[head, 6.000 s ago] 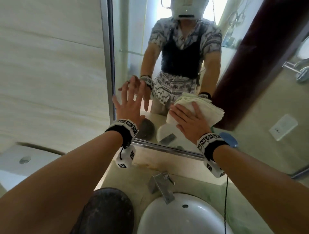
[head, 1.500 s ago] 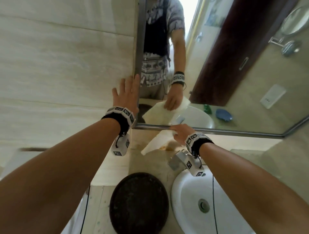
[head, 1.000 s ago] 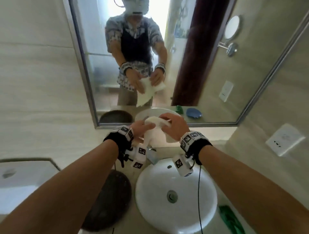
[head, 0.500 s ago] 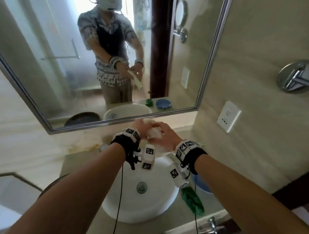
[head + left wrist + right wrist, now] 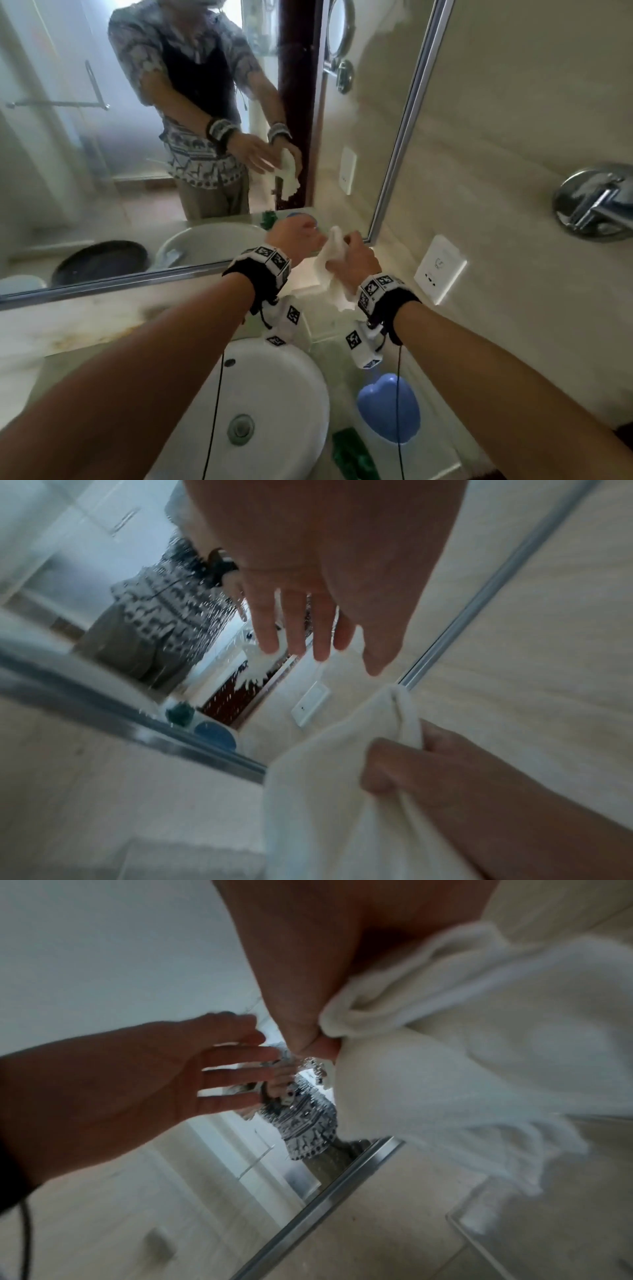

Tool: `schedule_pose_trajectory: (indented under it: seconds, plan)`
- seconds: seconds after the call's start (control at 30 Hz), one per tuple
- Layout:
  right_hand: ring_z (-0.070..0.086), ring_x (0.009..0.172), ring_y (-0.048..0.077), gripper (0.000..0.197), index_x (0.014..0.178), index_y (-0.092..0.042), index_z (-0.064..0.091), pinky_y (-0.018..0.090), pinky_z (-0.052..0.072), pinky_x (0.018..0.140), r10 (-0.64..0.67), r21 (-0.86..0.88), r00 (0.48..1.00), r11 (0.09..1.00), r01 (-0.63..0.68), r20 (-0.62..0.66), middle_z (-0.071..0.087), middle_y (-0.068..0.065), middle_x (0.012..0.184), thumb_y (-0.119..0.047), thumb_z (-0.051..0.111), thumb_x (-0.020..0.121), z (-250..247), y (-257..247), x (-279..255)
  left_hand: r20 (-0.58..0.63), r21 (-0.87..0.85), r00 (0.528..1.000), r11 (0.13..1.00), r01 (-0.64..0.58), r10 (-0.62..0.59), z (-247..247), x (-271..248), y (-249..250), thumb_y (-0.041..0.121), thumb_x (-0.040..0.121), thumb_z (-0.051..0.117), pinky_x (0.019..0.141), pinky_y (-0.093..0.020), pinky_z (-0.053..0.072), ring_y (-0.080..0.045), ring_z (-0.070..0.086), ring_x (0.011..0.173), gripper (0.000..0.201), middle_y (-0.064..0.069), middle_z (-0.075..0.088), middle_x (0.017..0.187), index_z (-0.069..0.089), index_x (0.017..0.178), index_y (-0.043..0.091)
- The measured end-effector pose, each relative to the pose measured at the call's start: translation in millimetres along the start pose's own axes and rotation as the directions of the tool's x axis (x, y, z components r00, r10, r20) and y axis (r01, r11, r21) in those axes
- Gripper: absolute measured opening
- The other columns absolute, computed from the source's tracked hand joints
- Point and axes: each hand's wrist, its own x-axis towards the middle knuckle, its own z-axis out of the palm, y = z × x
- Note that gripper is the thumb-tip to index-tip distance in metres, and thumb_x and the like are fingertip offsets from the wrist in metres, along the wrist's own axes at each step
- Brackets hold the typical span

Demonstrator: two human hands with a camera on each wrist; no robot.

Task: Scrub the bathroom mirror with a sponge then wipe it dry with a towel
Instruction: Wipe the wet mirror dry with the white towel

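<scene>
Above the worktop's back right corner, the right hand pinches the hanging towel while the left hand, fingers spread and empty, sits just beside it, below the mirror.

Both hands hang in open air above the back of the desk, just in front of the mirror at its lower right corner. The right hand grips the towel, which hangs between the two hands. The left hand has straight, spread fingers. Below stand the white basin, a blue dish and a green sponge. To the right, the side wall carries a socket and a chrome fitting.
</scene>
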Motion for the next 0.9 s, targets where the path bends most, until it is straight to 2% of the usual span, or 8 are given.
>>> schedule_pose_trajectory:
  seconds: [0.1, 0.23, 0.3, 0.47, 0.6, 0.67, 0.73, 0.9]
  plan:
    - [0.057, 0.085, 0.027, 0.048, 0.123, -0.015, 0.041, 0.037, 0.049, 0.077, 0.069, 0.108, 0.989, 0.993, -0.055, -0.13, 0.059, 0.008, 0.104, -0.025, 0.065, 0.083, -8.7, 14.6, 28.2, -0.159, 0.141, 0.986, 0.99, -0.028, 0.051, -10.2, 28.5, -18.4, 0.03, 0.087, 0.07, 0.103, -0.041, 0.042, -0.029, 0.045, 0.128, 0.051, -0.009, 0.053, 0.138, 0.056, 0.132, 0.012]
    - [0.061, 0.098, 0.032, 0.047, 0.125, -0.016, 0.048, 0.044, 0.052, 0.088, 0.153, 0.227, 0.946, 0.97, -0.088, -0.287, 0.062, 0.011, 0.115, -0.025, 0.064, 0.082, -22.8, 24.3, 70.3, -0.301, 0.356, 0.951, 0.933, 0.047, 0.067, 1.3, 48.5, -46.8, 0.032, 0.082, 0.071, 0.103, -0.047, 0.041, -0.03, 0.034, 0.134, 0.06, -0.007, 0.043, 0.144, 0.05, 0.135, 0.015]
    - [0.06, 0.095, 0.029, 0.039, 0.123, -0.015, 0.053, 0.038, 0.051, 0.086, 0.142, 0.224, 0.914, 0.973, -0.058, -0.381, 0.063, 0.009, 0.11, -0.022, 0.06, 0.085, -33.7, 24.3, 93.0, -0.329, 0.422, 0.942, 0.903, 0.079, 0.071, 11.6, 52.0, -55.9, 0.033, 0.08, 0.072, 0.109, -0.049, 0.034, -0.033, 0.025, 0.141, 0.07, -0.009, 0.034, 0.152, 0.044, 0.141, 0.013]
    - [0.061, 0.098, 0.03, 0.032, 0.113, -0.007, 0.059, 0.034, 0.048, 0.083, 0.071, 0.306, 0.745, 0.934, 0.184, -0.664, 0.063, 0.012, 0.106, -0.022, 0.053, 0.086, -49.6, 20.3, 152.3, -0.386, 0.601, 0.898, 0.796, 0.073, 0.21, 25.4, 75.4, -82.4, 0.032, 0.069, 0.081, 0.118, -0.06, 0.015, -0.034, 0.007, 0.149, 0.102, -0.013, 0.013, 0.163, 0.027, 0.153, 0.014]
    - [0.055, 0.101, 0.032, 0.043, 0.113, -0.006, 0.06, 0.044, 0.045, 0.087, -0.132, 0.066, 0.58, 0.949, 0.307, -0.804, 0.058, 0.015, 0.114, -0.03, 0.053, 0.078, -47.7, 24.9, 185.9, -0.337, 0.696, 0.921, 0.711, 0.103, 0.197, 33.3, 91.5, -98.7, 0.044, 0.07, 0.08, 0.116, -0.067, 0.001, -0.035, -0.005, 0.151, 0.119, -0.012, -0.005, 0.165, 0.005, 0.158, 0.015]
    - [0.051, 0.11, 0.036, 0.048, 0.117, -0.008, 0.059, 0.047, 0.041, 0.091, -0.302, -0.131, 0.606, 0.942, 0.31, -0.736, 0.054, 0.017, 0.123, -0.031, 0.056, 0.075, -31.0, 33.5, 196.9, -0.334, 0.717, 0.926, 0.685, 0.128, 0.177, 37.4, 97.4, -104.5, 0.049, 0.07, 0.078, 0.113, -0.071, 0.005, -0.037, -0.005, 0.151, 0.121, -0.013, -0.007, 0.165, 0.003, 0.158, 0.016]
    - [0.046, 0.116, 0.038, 0.053, 0.123, -0.016, 0.056, 0.048, 0.039, 0.093, -0.426, -0.27, 0.683, 0.905, 0.329, -0.594, 0.049, 0.016, 0.131, -0.037, 0.062, 0.075, -6.6, 48.5, 204.7, -0.349, 0.733, 0.923, 0.66, 0.162, 0.162, 42.4, 101.8, -108.3, 0.054, 0.07, 0.078, 0.112, -0.073, 0.006, -0.037, -0.005, 0.15, 0.123, -0.013, -0.008, 0.164, 0.002, 0.158, 0.016]
    - [0.044, 0.113, 0.036, 0.062, 0.123, -0.021, 0.052, 0.044, 0.037, 0.094, -0.495, -0.37, 0.723, 0.863, 0.343, -0.483, 0.046, 0.014, 0.128, -0.053, 0.065, 0.071, 32.0, 79.2, 221.9, -0.389, 0.764, 0.904, 0.61, 0.208, 0.179, 52.6, 112.0, -117.0, 0.06, 0.071, 0.075, 0.11, -0.075, 0.007, -0.038, -0.005, 0.148, 0.124, -0.012, -0.009, 0.163, -0.001, 0.158, 0.015]
